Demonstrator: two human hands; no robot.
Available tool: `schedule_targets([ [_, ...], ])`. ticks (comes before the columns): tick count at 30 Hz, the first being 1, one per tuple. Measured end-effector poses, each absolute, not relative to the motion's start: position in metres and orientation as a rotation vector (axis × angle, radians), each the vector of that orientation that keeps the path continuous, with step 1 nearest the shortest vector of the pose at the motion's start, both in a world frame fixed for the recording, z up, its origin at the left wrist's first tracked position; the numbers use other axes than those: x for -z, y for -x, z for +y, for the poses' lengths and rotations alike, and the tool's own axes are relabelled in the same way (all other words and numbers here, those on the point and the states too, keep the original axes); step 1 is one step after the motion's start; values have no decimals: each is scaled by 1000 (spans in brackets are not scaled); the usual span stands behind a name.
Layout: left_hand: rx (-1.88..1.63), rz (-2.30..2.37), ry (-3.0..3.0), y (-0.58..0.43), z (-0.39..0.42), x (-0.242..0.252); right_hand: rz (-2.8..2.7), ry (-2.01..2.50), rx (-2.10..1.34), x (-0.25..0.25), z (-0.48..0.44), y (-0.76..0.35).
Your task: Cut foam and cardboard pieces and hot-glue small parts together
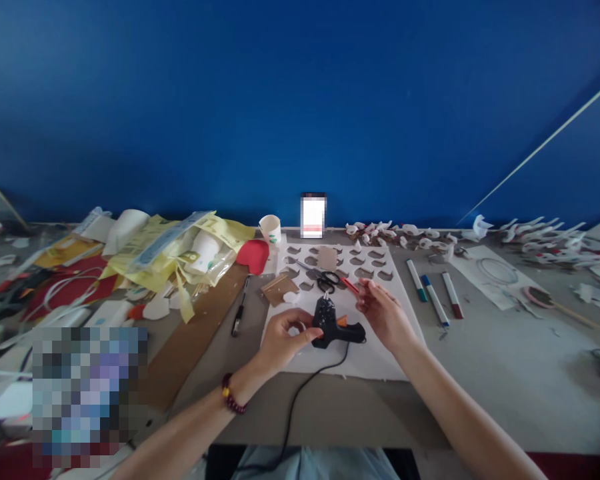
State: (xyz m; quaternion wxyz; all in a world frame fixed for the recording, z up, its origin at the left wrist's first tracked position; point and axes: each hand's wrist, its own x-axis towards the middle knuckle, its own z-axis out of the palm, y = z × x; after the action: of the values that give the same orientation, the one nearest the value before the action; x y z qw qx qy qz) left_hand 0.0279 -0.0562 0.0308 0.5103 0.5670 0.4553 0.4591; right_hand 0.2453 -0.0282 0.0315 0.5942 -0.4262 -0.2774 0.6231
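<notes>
A black glue gun (336,325) with an orange trigger lies on a white cut-out sheet (380,360) in front of me, its cord running toward my lap. My left hand (285,339) is curled just left of the gun, fingertips touching its body and pinching a small white piece. My right hand (383,313) hovers to the right of the gun, fingers pinched on a thin red stick (350,285). Black-handled scissors (326,279) rest on the sheet just beyond the gun.
Three markers (433,297) lie right of the sheet. A black pen (239,313), brown cardboard (195,347), a red shape (254,255), a paper cup (271,229) and yellow bags (180,253) sit left. White paper cutouts (405,233) line the blue wall.
</notes>
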Motion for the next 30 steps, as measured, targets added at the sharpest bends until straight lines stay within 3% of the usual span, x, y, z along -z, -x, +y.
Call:
schedule_targets([
  [17, -1103, 1103, -1366, -28, -57, -30, -766, 849, -1542, -35, -34, -241],
  [30, -1112, 1125, -1365, -27, -57, -30, -560, 1081, -1033, -33, 14, -322],
])
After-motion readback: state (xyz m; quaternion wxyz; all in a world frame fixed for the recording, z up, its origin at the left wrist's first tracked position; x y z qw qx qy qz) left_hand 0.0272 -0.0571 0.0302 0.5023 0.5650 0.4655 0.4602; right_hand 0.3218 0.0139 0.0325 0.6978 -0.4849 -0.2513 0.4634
